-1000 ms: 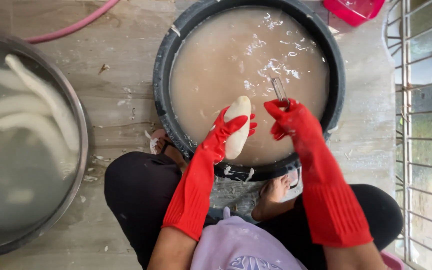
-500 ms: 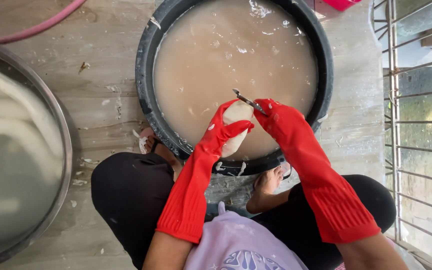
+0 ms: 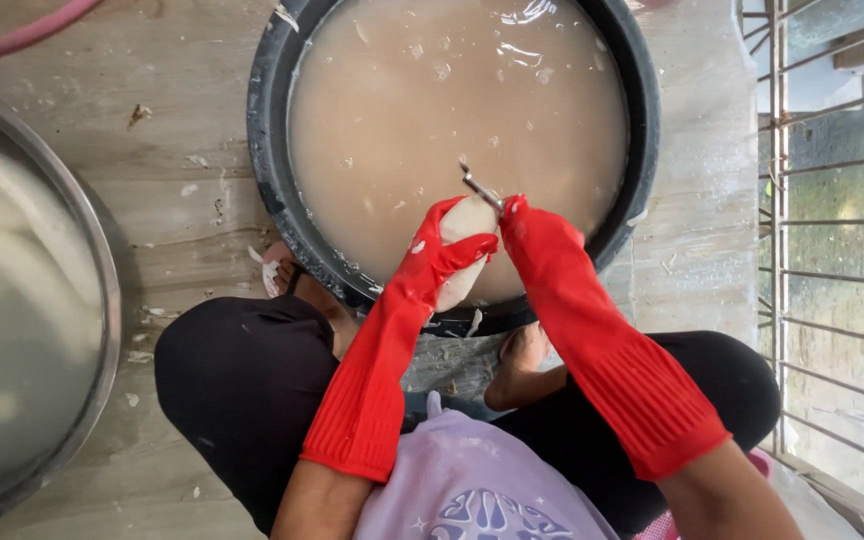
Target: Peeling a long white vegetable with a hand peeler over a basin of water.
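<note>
Peeling step in hand, by my reading. My left hand [image 3: 442, 245], in a long red glove, has its grip wrapped shut around a pale, peeled-looking root [image 3: 462, 255], held over the near rim of the black tub [image 3: 267, 190], at about 6 o'clock on its circle. My right hand [image 3: 524, 228], gloved alike, has its grip closed on a small metal peeler [image 3: 480, 188]; the blade end points toward 11 o'clock and sits touching or just off the top of the root, I cannot tell which. The tub is full of cloudy brown water [image 3: 452, 110] with pale scraps floating near 12 o'clock. Well apart at 9 o'clock stands a large steel basin [image 3: 102, 300] of clearer water with long white pieces, blurred. I sit on the wooden floor [image 3: 182, 120], knees either side of the tub; a pink hose [image 3: 22, 35] crosses at 10 o'clock. Judgement: the next stroke calls for a firm left-hand hold, blade kept shallow along the root, fingers clear of its path, and turning the root to any unpeeled side.
</note>
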